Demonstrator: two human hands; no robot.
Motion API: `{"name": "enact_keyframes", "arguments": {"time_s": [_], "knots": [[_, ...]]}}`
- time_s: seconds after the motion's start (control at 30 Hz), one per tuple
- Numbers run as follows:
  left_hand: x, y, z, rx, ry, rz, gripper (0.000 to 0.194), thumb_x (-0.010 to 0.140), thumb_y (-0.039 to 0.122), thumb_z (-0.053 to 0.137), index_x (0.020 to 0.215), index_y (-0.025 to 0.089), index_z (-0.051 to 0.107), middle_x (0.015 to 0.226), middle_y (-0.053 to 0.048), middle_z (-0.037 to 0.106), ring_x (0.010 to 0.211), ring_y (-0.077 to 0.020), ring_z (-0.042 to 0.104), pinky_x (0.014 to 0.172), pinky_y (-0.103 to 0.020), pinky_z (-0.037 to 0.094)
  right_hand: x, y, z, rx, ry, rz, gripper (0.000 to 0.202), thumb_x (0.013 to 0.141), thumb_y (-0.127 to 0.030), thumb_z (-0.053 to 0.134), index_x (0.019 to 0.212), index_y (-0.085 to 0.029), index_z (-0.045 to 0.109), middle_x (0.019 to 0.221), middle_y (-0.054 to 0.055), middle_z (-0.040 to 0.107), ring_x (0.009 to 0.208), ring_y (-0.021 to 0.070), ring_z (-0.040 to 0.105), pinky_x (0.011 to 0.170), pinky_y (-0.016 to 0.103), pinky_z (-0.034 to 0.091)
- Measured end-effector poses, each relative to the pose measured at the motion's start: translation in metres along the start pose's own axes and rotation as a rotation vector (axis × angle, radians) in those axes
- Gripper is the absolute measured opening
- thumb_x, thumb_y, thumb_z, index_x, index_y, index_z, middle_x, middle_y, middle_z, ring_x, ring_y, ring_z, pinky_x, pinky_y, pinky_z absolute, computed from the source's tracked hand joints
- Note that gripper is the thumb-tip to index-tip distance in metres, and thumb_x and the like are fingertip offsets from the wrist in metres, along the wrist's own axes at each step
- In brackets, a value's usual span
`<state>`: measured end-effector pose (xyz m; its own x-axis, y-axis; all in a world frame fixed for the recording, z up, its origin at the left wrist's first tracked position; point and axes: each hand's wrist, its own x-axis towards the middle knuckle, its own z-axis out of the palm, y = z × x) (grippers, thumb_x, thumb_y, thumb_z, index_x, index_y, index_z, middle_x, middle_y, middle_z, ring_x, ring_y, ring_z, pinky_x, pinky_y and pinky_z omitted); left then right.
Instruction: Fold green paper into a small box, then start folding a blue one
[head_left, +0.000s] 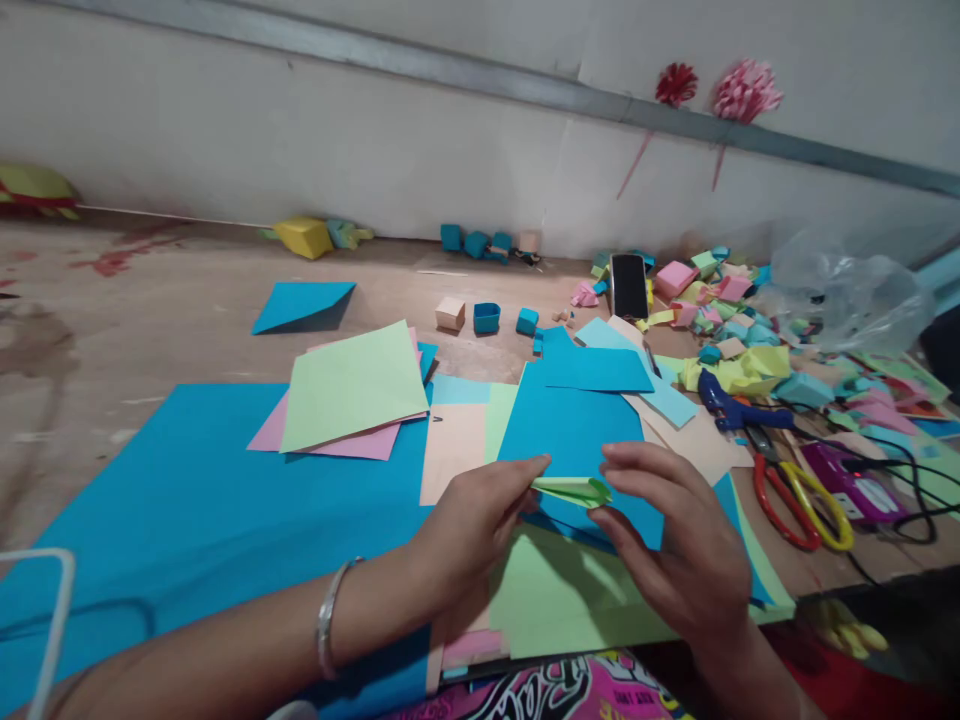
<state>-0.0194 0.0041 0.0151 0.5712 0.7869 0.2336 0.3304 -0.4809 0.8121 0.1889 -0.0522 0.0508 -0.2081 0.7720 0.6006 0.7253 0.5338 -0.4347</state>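
A: What do the hands hold at the worktable?

B: The left hand (480,520), a silver bangle (328,620) at its wrist, pinches one end of a small folded piece of light-green paper (570,490) between closed thumb and fingers. The piece is above a blue paper sheet (570,415), at the front of the wooden table (187,300).

A: And the right hand (682,540)?

B: It is open at the other end, fingers raised and parted from the thumb. The thumb's tip is at the paper's lower edge; whether it touches cannot be told.

A: What surrounds the pair?

B: To the left, a light-green square sheet (356,390) lies over pink paper (266,432), partly on a large blue sheet (247,510). To the right, a dark-blue glue gun (731,405) lies just beside scissors with red and yellow handles (799,500), near a purple electrical box (851,485).

A: Farther back?

B: A dark-screened phone (628,287) leans beside a heap of multicoloured folded-paper pieces (739,330). Small blue and peach paper blocks (486,318) dot the tabletop, and two red and pink paper-like flowers (746,92) adorn the wall.
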Motion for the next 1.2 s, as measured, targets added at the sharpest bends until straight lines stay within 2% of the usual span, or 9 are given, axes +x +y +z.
{"name": "enact_keyframes", "arguments": {"time_s": [0.1,0.27,0.4,0.5,0.63,0.73,0.83,1.03,1.2], "knots": [[-0.001,-0.002,0.001,0.036,-0.017,0.016,0.041,0.089,0.018,0.045,0.128,0.020,0.057,0.084,-0.007,0.071,0.076,-0.0171,0.064,0.070,-0.031,0.051,0.000,0.001,-0.001,0.035,-0.040,0.034,0.022,0.083,-0.011,0.064,0.099,-0.025,0.057,0.111,0.007,0.061,0.100,0.0190,0.061,0.085,0.034,0.053],[-0.001,-0.003,0.001,0.077,-0.069,0.013,0.041,0.089,0.019,0.043,0.127,0.017,0.057,0.077,-0.006,0.069,0.070,-0.0167,0.061,0.067,-0.031,0.051,-0.003,0.005,0.004,0.230,-0.040,0.152,0.021,0.081,-0.011,0.067,0.094,-0.026,0.059,0.100,0.003,0.065,0.096,0.0182,0.062,0.082,0.034,0.052],[-0.002,-0.004,0.001,0.091,-0.074,0.017,0.040,0.089,0.018,0.044,0.127,0.016,0.056,0.080,-0.007,0.069,0.072,-0.0184,0.062,0.068,-0.032,0.052,-0.005,0.009,0.007,0.380,-0.030,0.253,0.019,0.080,-0.011,0.068,0.090,-0.026,0.061,0.097,0.002,0.065,0.095,0.0192,0.062,0.079,0.035,0.052],[-0.004,-0.006,0.002,0.137,-0.061,0.023,0.044,0.087,0.014,0.045,0.129,0.016,0.054,0.093,-0.011,0.070,0.080,-0.0204,0.064,0.072,-0.034,0.052,-0.006,0.010,0.010,0.403,-0.020,0.300,0.019,0.080,-0.012,0.068,0.092,-0.026,0.063,0.097,0.003,0.065,0.092,0.0192,0.061,0.073,0.034,0.051],[-0.009,-0.008,0.004,0.341,-0.036,0.056,0.046,0.087,0.007,0.041,0.132,0.013,0.050,0.110,-0.016,0.068,0.094,-0.0246,0.066,0.076,-0.035,0.053,-0.006,0.010,0.015,0.385,0.014,0.372,0.021,0.080,-0.013,0.068,0.096,-0.026,0.064,0.100,0.004,0.064,0.082,0.0159,0.059,0.065,0.031,0.050],[-0.010,-0.007,0.005,0.433,-0.032,0.097,0.047,0.086,0.005,0.040,0.133,0.012,0.048,0.106,-0.015,0.069,0.090,-0.0240,0.067,0.072,-0.034,0.054,-0.006,0.010,0.016,0.387,-0.007,0.341,0.018,0.081,-0.012,0.066,0.092,-0.025,0.064,0.099,0.004,0.063,0.086,0.0158,0.059,0.066,0.029,0.050],[-0.010,-0.006,0.005,0.479,-0.046,0.123,0.047,0.084,0.005,0.042,0.130,0.011,0.048,0.099,-0.013,0.070,0.083,-0.0218,0.068,0.066,-0.031,0.053,-0.006,0.011,0.013,0.376,-0.039,0.267,0.023,0.082,-0.009,0.064,0.097,-0.026,0.065,0.104,0.004,0.061,0.090,0.0155,0.060,0.071,0.029,0.052],[-0.007,0.001,0.003,0.430,-0.196,0.090,0.056,0.074,0.000,0.043,0.128,0.016,0.048,0.103,-0.009,0.070,0.086,-0.0198,0.067,0.071,-0.028,0.053,-0.005,0.014,0.003,0.400,-0.139,0.192,0.017,0.082,-0.006,0.063,0.087,-0.023,0.064,0.104,0.005,0.062,0.088,0.0149,0.061,0.069,0.028,0.051],[-0.005,0.006,0.002,0.365,-0.228,0.054,0.050,0.077,0.003,0.044,0.125,0.014,0.050,0.099,-0.009,0.070,0.082,-0.0188,0.066,0.067,-0.027,0.051,-0.009,0.010,0.007,0.416,-0.035,0.158,0.023,0.081,-0.002,0.062,0.092,-0.023,0.061,0.099,0.004,0.065,0.093,0.0174,0.063,0.076,0.032,0.053]]}}
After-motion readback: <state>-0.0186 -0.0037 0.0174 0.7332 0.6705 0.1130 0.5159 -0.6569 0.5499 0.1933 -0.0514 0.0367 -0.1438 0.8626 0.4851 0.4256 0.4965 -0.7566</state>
